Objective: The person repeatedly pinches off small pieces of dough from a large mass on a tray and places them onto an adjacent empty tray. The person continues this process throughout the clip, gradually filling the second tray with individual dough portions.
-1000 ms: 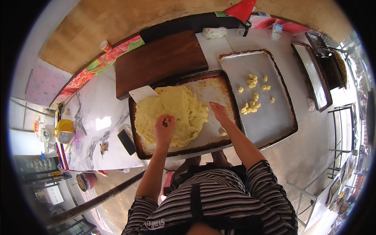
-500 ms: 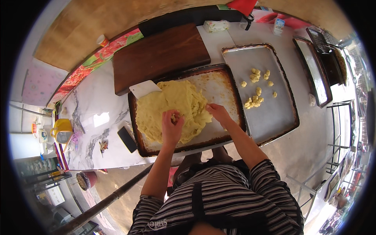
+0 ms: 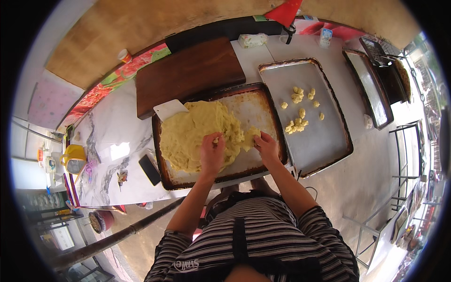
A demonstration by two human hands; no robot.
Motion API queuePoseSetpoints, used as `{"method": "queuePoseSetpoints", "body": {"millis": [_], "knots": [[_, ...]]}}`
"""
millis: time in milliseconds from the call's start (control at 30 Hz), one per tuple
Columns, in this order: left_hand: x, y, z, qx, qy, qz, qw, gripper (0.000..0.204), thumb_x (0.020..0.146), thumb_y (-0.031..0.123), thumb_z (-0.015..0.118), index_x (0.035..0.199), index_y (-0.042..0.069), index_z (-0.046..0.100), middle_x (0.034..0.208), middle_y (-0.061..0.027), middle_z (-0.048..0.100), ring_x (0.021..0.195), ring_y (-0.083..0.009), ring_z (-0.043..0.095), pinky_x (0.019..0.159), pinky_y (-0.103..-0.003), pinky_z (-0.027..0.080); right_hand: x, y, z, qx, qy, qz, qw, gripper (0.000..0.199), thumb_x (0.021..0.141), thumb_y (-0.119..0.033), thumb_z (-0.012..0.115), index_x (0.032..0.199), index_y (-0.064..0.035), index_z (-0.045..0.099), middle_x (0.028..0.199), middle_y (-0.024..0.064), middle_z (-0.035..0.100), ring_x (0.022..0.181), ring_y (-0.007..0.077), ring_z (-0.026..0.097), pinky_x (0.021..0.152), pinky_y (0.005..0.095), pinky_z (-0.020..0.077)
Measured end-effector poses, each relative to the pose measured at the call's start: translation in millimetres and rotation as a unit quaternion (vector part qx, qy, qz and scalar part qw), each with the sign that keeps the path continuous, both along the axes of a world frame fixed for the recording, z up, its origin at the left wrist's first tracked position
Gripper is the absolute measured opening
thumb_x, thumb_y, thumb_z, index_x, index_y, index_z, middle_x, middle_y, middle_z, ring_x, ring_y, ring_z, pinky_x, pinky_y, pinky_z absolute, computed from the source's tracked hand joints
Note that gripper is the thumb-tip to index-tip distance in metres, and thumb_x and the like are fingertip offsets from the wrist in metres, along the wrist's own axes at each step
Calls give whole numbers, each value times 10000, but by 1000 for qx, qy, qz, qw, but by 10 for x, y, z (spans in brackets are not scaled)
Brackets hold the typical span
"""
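A large mass of pale yellow dough (image 3: 195,134) covers the left and middle of a dark-rimmed baking tray (image 3: 280,141). My right hand (image 3: 267,148) pinches a flap of dough (image 3: 251,137) at the mass's right edge, which looks still joined to it. Over the dough's near right part, my left hand (image 3: 211,152) curls closed around small dough pieces (image 3: 216,140), partly hidden by the fingers. A white flat scraper (image 3: 170,109) rests at the dough's far left corner. Several small dough lumps (image 3: 297,126) lie scattered on a second baking tray (image 3: 324,145) to the right.
Behind the trays lies a thick dark wooden board (image 3: 188,77). A phone (image 3: 149,170) is on the marble-patterned table (image 3: 110,174), left of the near tray. Farther right is another tray (image 3: 371,91). A tissue pack (image 3: 252,40) stands at the back, and a yellow bag (image 3: 73,152) sits far left.
My right hand has drawn a flap of dough out to the right, away from the mass. My left hand has shifted slightly right, still curled. The whole view has moved a little.
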State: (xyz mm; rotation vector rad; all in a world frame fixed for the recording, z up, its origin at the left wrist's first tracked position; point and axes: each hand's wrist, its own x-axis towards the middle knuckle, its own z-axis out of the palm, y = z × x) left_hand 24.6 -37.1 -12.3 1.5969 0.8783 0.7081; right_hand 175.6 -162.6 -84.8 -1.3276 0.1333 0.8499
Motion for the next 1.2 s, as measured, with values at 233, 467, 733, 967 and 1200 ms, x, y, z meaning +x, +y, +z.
{"method": "queuePoseSetpoints", "body": {"millis": [233, 467, 733, 967, 1200], "knots": [[523, -181, -352, -275, -79, -57, 957, 303, 927, 320, 600, 1037, 41, 556, 895, -67, 610, 778, -153, 589, 703, -281, 497, -322, 3, 853, -105, -352, 189, 911, 369, 910, -125, 590, 1253, 2, 538, 1130, 128, 642, 1030, 162, 611, 834, 302, 499], [583, -96, -66, -490, -166, -39, 855, 317, 938, 376, 556, 1085, 95, 553, 979, -78, 618, 895, -179, 601, 733, -317, 502, -278, 7, 1212, 8, -502, 140, 854, 272, 942, -169, 487, 1159, -39, 589, 1105, 152, 626, 1005, 334, 593, 852, 359, 473], [477, -333, 80, -582, -299, -192, 732, 613, 963, 572, 307, 1359, 112, 397, 1371, -91, 455, 1267, -254, 432, 1052, -432, 348, -469, 124, 1044, -45, -467, 227, 854, 289, 962, -151, 428, 1197, -33, 547, 1188, 192, 569, 1147, 360, 511, 1003, 433, 366], [542, -615, 305, -480, -244, -157, 828, 688, 968, 597, 230, 1470, 128, 248, 1502, -47, 301, 1369, -230, 307, 1136, -392, 220, -75, 241, 1094, -16, -690, 118, 714, 353, 942, -177, 438, 1238, 11, 482, 1277, 250, 478, 1213, 432, 420, 1049, 478, 293], [664, -204, 561, -408, -282, -117, 861, 687, 981, 573, 221, 1506, 135, 151, 1533, -60, 232, 1408, -231, 224, 1157, -371, 140, -513, 101, 1185, 123, -378, 224, 890, 548, 1003, -272, 292, 1452, 31, 205, 1462, 235, 305, 1398, 328, 242, 1133, 380, 176]]}}
